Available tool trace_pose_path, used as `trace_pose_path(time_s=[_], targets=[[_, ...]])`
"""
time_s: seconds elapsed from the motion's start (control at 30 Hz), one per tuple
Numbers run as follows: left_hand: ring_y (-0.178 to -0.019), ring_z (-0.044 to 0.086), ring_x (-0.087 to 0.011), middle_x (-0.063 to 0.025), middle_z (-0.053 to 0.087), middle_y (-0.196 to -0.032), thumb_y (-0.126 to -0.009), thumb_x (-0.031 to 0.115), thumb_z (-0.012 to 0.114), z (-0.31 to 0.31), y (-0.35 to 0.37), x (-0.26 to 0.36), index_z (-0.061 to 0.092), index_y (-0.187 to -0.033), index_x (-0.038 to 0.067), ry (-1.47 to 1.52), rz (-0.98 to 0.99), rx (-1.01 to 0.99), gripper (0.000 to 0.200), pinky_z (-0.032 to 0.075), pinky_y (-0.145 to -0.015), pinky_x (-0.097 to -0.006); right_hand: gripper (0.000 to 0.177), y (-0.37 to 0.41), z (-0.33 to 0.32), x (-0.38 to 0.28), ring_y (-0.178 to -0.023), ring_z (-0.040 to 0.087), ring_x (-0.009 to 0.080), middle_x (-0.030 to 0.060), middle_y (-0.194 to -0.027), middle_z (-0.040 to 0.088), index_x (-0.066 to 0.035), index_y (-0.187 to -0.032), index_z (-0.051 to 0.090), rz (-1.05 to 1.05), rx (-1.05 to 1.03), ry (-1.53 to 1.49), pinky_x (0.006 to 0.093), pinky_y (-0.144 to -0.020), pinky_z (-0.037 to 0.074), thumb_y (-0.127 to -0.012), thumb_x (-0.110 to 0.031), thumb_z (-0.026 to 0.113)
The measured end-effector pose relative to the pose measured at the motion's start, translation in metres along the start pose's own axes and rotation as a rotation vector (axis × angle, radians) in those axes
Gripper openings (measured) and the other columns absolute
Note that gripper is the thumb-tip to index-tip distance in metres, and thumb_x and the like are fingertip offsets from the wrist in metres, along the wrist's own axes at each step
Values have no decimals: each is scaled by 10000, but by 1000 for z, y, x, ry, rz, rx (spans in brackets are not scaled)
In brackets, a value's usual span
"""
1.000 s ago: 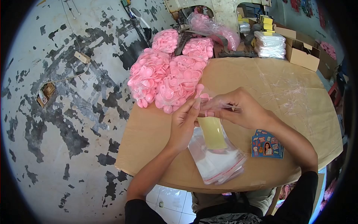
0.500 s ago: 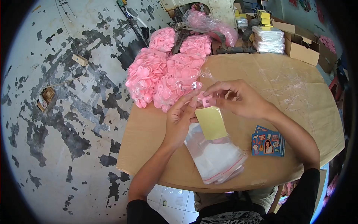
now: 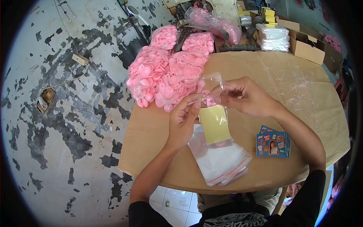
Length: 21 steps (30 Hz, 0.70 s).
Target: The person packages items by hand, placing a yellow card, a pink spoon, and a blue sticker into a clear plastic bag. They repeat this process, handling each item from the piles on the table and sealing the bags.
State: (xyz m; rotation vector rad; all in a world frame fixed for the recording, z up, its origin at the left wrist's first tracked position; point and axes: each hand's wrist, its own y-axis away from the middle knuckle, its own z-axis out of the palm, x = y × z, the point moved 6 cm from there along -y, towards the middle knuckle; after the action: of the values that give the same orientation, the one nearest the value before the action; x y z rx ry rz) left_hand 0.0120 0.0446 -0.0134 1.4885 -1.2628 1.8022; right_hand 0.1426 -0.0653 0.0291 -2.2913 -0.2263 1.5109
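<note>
My left hand [image 3: 182, 122] and my right hand [image 3: 250, 99] pinch the top of a clear plastic bag [image 3: 214, 78] from its two sides, over the table's middle. Inside it shows a pale yellow card [image 3: 214, 124], plain side up. Small pink plastic pieces [image 3: 210, 100] sit at the card's upper edge, partly covered by my fingers. Below lies a stack of flat clear bags [image 3: 221, 162] with red-lined edges. To the right rests a small pile of blue printed cards [image 3: 273, 144].
Bulging clear bags of pink spoon-like pieces [image 3: 166, 77] stand at the table's back left. Stacked clear packs [image 3: 272, 38] and an open cardboard box [image 3: 308, 49] are at the back right. Loose clear strands [image 3: 293, 87] lie on the brown-covered table [image 3: 151, 151].
The bag's clear upper part now stands up above my fingers. The yellow card has shifted slightly downward and straightened. Both hands stay at nearly the same spot.
</note>
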Motion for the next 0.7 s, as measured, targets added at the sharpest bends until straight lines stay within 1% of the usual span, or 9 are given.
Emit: trace_pose_path(time_s=[0.07,0.17,0.27,0.37,0.47,0.57,0.67,0.7], targets=[[-874,661,-126,-84,658,-1042,-1006,179,509,2,-1,4,532,-1268,18,30,4,-23,308,582,-747,-284,217,0,-2,1,-892,591,59,31,-962,680,-6,-1152,654,67,-11,38,229,-797,496,-959,-79,587],[-851,657,-98,-80,666,-1029,-1007,135,497,11,-3,12,539,-1283,29,70,58,-48,298,564,-673,-230,212,-1,0,7,-846,564,50,17,-939,669,-12,-1149,660,4,21,19,226,-745,481,-970,-85,573],[-875,655,-108,-79,659,-1051,-994,102,509,2,-5,0,537,-1278,22,52,5,-99,297,570,-697,-243,211,-1,0,12,-824,545,49,13,-928,663,-17,-1151,661,-56,30,31,227,-722,469,-973,-88,571],[-929,649,-131,-93,646,-1095,-982,100,529,-3,-7,-4,534,-1269,20,60,38,-134,298,583,-758,-302,251,-2,-2,10,-790,548,56,22,-892,674,-17,-1176,659,-26,52,-2,237,-702,472,-944,-36,565],[-925,643,-127,-87,635,-1118,-979,101,536,-5,-5,-8,536,-1264,16,68,40,-75,298,583,-757,-310,242,-1,-4,12,-736,510,41,3,-841,654,-23,-1164,664,16,70,39,232,-648,448,-939,-44,576],[-924,636,-125,-62,628,-1108,-976,107,544,4,-6,-1,551,-1235,16,117,84,-154,275,584,-756,-314,234,-1,-4,12,-700,474,32,-20,-809,624,-38,-1153,670,-19,57,77,227,-613,421,-937,-55,581],[-972,625,-143,-58,618,-1103,-974,95,540,-1,-6,-9,565,-1199,8,81,7,-180,243,557,-831,-318,282,0,0,12,-902,579,70,38,-984,665,1,-1169,625,57,-20,81,241,-809,487,-921,47,498],[-972,614,-127,-54,614,-1104,-979,92,532,-1,-6,-7,566,-1195,6,26,46,-177,234,540,-817,-295,282,0,2,13,-888,582,72,42,-973,667,-1,-1169,624,50,-31,91,246,-799,491,-922,45,498]])
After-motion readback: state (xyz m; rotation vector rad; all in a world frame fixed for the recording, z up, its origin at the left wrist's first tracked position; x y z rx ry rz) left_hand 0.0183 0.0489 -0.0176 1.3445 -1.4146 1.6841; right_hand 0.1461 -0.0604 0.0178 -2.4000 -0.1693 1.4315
